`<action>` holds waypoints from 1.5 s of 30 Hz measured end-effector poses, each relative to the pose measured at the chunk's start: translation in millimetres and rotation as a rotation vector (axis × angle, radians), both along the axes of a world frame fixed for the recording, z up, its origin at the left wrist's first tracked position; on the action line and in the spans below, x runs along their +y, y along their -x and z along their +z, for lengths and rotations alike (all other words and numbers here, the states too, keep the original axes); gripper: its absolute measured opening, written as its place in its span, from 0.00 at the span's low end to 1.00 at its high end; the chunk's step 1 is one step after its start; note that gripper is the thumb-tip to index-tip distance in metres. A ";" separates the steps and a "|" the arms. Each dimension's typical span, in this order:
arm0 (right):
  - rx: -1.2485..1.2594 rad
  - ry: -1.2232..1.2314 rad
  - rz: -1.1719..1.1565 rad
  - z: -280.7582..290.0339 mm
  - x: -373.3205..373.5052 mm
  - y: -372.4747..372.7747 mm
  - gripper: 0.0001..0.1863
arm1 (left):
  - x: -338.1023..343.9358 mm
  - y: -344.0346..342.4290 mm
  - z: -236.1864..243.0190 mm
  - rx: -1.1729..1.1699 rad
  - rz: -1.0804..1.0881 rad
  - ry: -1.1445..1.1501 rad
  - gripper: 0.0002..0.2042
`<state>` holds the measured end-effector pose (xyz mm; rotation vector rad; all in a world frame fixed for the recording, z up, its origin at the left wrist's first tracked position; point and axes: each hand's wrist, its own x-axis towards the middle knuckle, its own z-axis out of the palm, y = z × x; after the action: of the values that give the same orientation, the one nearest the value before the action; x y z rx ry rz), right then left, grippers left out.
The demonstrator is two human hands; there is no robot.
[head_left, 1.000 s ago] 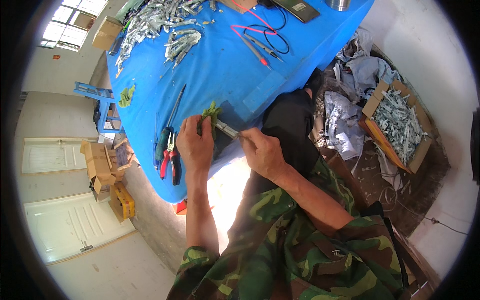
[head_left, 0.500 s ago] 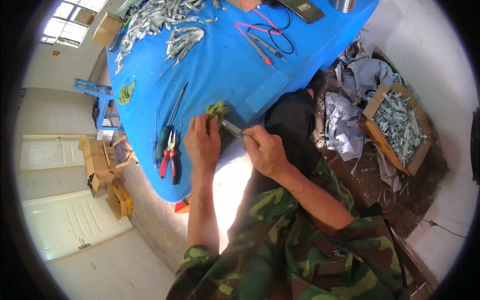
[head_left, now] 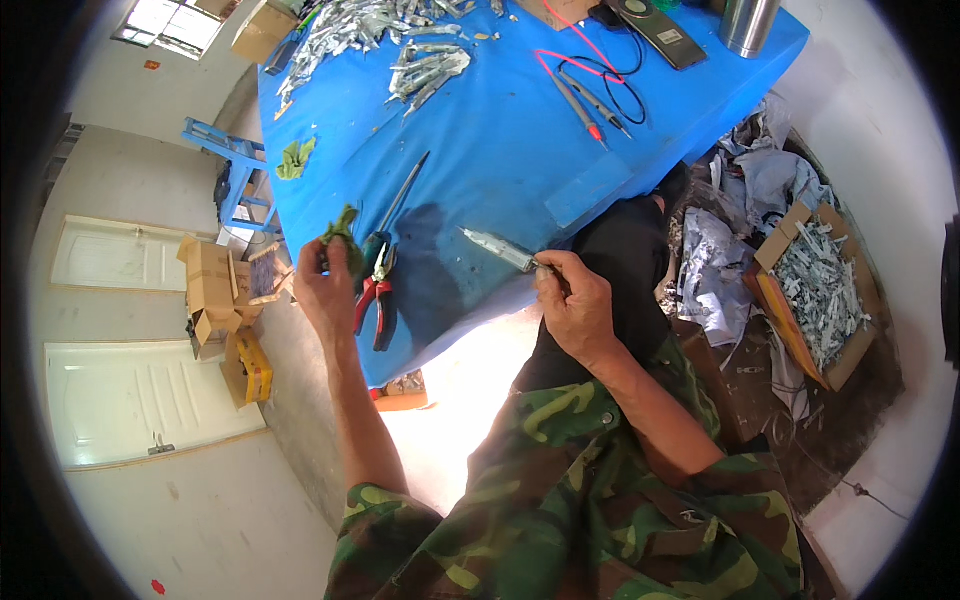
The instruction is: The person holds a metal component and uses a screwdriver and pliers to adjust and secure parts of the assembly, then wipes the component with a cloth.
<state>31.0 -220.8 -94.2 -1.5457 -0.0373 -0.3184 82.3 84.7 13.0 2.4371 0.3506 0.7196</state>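
Silver tube [head_left: 500, 250] slanted forward-left from our right hand [head_left: 580, 308], clamped on its near end over the near edge of the tabletop [head_left: 490, 160]. By the left edge we held green cloth [head_left: 343, 236] pinched in the left hand [head_left: 326, 286], forearm [head_left: 366, 415] stretched forward.

Left hand [head_left: 322, 282], 9 o'clock of the head view, grips a crumpled green cloth [head_left: 345, 228]. Right hand [head_left: 580, 308], 3 o'clock, pinches a slim silvery tube-shaped piece [head_left: 500, 248], tip toward 10 o'clock, over a blue cloth-covered table [head_left: 480, 150]. Red-and-black-handled metal pliers [head_left: 369, 292]: just beside left hand, its 3 o'clock. Heaped silvery strips [head_left: 350, 35], 11 o'clock.
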 end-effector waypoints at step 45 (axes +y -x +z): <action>0.040 -0.155 0.043 4.3 -11.8 -1.1 0.11 | -105.2 64.8 -32.0 0.325 -0.194 0.568 0.14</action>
<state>32.1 -232.6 -89.8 -1.3956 -0.0137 -0.2506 17.5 -20.5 -19.1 1.9956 0.3758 0.1070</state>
